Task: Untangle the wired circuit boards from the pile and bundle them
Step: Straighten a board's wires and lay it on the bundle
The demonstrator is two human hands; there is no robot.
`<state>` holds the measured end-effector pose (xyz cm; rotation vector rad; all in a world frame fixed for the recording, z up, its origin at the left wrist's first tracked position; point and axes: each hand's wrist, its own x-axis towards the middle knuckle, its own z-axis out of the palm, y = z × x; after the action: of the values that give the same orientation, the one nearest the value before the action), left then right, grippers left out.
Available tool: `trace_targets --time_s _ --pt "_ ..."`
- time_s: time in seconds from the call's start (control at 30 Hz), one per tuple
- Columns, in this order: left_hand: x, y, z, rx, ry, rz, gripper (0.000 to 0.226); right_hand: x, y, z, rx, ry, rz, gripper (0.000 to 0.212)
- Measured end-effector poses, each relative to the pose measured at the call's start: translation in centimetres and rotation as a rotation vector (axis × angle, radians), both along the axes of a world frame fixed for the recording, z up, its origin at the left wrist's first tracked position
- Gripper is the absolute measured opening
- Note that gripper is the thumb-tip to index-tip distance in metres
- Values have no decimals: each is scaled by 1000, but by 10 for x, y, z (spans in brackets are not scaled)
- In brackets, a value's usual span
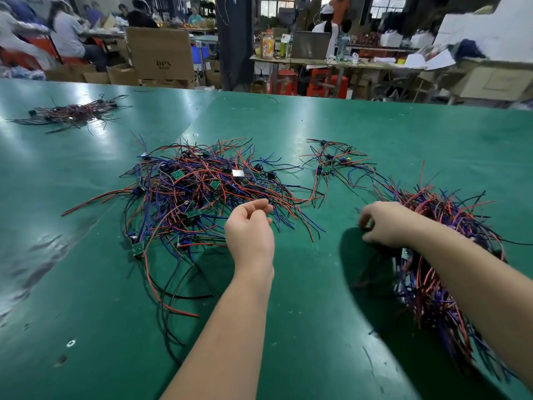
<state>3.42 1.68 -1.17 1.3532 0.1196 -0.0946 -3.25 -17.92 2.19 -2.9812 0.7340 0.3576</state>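
1. A loose, tangled pile of red, blue and black wires with small green circuit boards [202, 186] is spread over the middle of the glossy green table [317, 313].
2. The left hand [249, 229] is held at the pile's lower right edge, beside the wire ends; its grip is relaxed, with the fingers loosely curled, and no wire is seen in it.
3. The right hand [383, 223] is set at the near end of a thick gathered bundle of the same wires [438, 215] at the right of the frame. Its fingers are curled downward, but whether anything is held cannot be told.
4. A small cluster of wired boards [331, 166] is seen right of centre, apart from the pile.
5. Another flat wire bundle [75, 112] is laid at the upper left.
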Motion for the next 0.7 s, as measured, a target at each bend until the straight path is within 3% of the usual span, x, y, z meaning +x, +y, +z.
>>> trace_targets --time_s 0.27,0.33,0.47,0.57,0.7 --pt "1 1 -1 0 15 -4 30 -23 -37 -5 -258 173 -32 36" --pt "1 1 -1 1 7 0 30 -21 -33 -4 -217 79 14 37" --pt "2 1 -1 9 -8 11 30 4 8 -12 106 -317 115 35" --pt "1 1 -1 12 -16 13 30 41 46 -21 231 -516 206 35" --pt "2 -1 -2 20 -35 10 29 87 80 -28 253 -510 175 55"
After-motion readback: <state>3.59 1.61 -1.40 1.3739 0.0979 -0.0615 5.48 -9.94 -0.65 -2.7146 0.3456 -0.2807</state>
